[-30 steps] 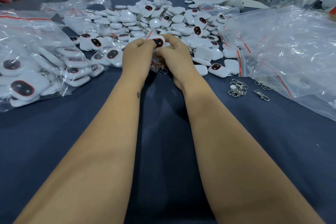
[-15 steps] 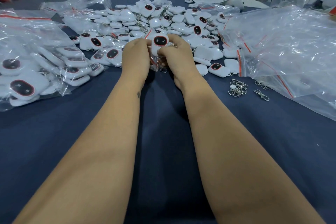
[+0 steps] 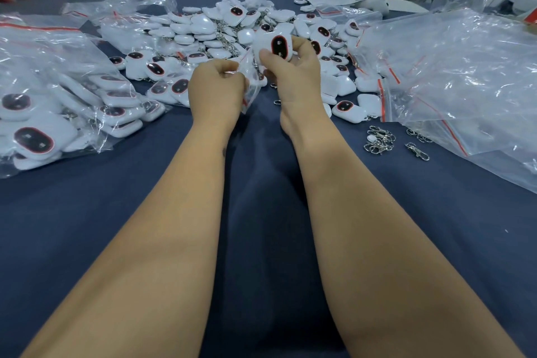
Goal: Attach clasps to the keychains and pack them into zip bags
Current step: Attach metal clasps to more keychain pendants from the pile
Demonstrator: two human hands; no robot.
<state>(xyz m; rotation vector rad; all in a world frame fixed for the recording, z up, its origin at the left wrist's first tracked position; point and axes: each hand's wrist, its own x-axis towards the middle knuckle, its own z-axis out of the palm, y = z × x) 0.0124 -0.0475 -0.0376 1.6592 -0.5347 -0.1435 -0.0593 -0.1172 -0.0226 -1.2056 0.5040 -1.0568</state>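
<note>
Both hands over navy tablecloth (image 3: 87, 227): left hand (image 3: 216, 90) pinching zip bag (image 3: 250, 78), right hand (image 3: 293, 73) gripping keychain (image 3: 274, 45).

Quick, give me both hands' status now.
Left hand: closed, pinching a small zip bag.
Right hand: closed, gripping a white keychain.

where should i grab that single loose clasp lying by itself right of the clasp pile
Pinch the loose clasp across its long narrow body, coming straight down from above. It lies flat on the blue cloth, apart from the clasp pile, with bare cloth either side for fingertips. The big plastic bag crowds its far right, so approach from the near side.
</note>
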